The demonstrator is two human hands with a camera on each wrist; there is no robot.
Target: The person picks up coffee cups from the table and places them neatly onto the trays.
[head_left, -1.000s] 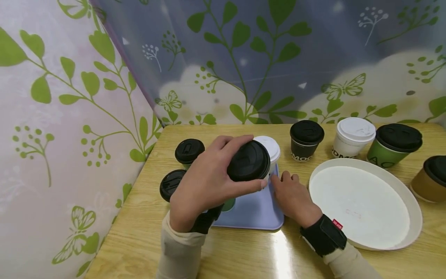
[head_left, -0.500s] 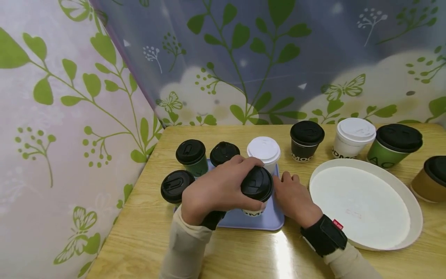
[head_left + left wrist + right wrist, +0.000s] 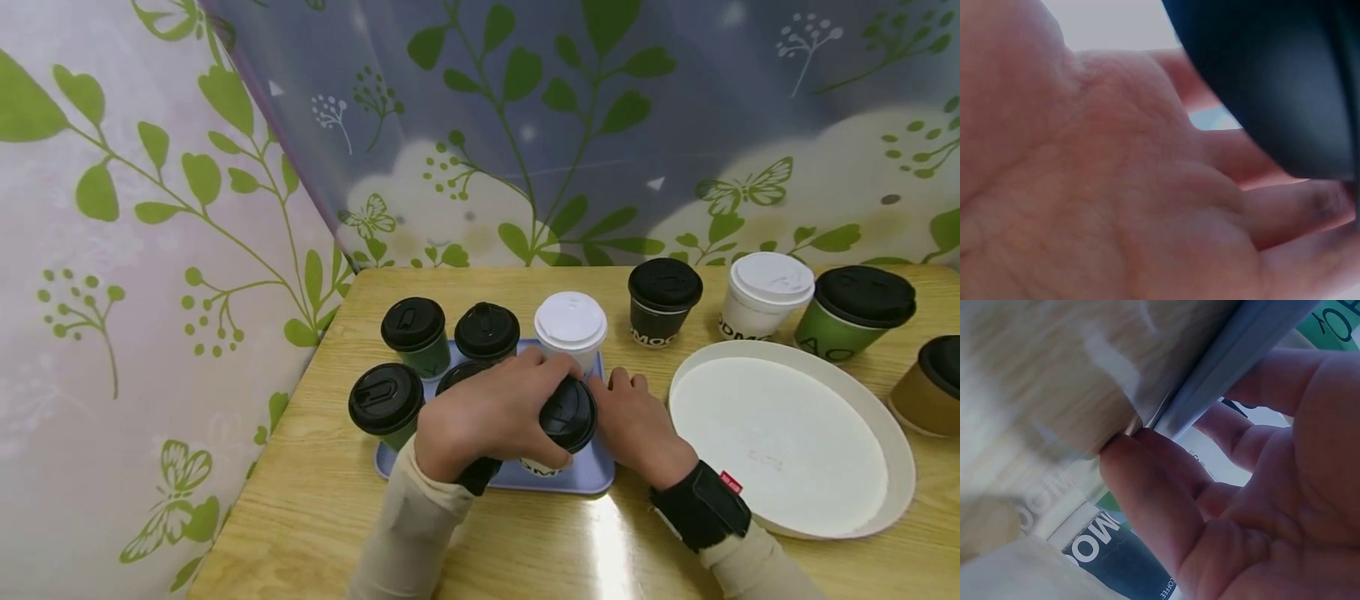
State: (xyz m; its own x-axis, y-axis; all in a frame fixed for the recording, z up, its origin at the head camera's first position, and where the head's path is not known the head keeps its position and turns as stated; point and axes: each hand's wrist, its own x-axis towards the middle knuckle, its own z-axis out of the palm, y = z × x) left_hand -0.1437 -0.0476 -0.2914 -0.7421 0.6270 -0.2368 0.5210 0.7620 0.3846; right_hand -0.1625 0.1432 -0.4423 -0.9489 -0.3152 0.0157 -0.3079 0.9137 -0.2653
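My left hand (image 3: pixel 498 408) grips a white paper coffee cup (image 3: pixel 570 417) by its black lid, low over the front right of a blue tray (image 3: pixel 594 477). In the left wrist view the dark lid (image 3: pixel 1272 81) lies against the fingers. My right hand (image 3: pixel 637 425) holds the tray's right edge, its fingertips at the rim (image 3: pixel 1210 387) in the right wrist view. Also on the tray are a white-lidded cup (image 3: pixel 572 321), green cups with black lids (image 3: pixel 415 333) (image 3: pixel 386 400), and another black-lidded cup (image 3: pixel 487 329). One more black lid is partly hidden behind my left hand.
A round cream tray (image 3: pixel 678 400) stands right of my right hand. Behind it are a black cup (image 3: pixel 660 304), a white cup (image 3: pixel 765 292) and a green cup (image 3: pixel 847 312). A brown cup (image 3: pixel 930 383) stands at far right. Patterned walls bound the wooden table (image 3: pixel 300 500).
My left hand has brought the white cup down and slightly to the right, toward the tray's front right corner. My right hand has stayed at the tray's edge.
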